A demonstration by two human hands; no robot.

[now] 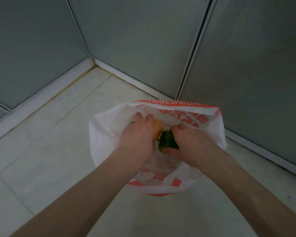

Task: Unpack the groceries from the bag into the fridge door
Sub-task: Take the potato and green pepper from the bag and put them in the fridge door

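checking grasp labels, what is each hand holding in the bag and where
Right hand wraps the green pepper's side. Left hand covers the orange item; grip unclear.

Orange item (157, 130) — half behind left hand (137, 134)

Upside-down red print on bag (191, 106) rim at 12 o'clock: "260" legible; other characters unreadable.

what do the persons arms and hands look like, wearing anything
Both forearms are bare as far as the view shows: no sleeves. The left hand and right hand wear no gloves, and no watch, bracelet or ring shows on the visible sides.
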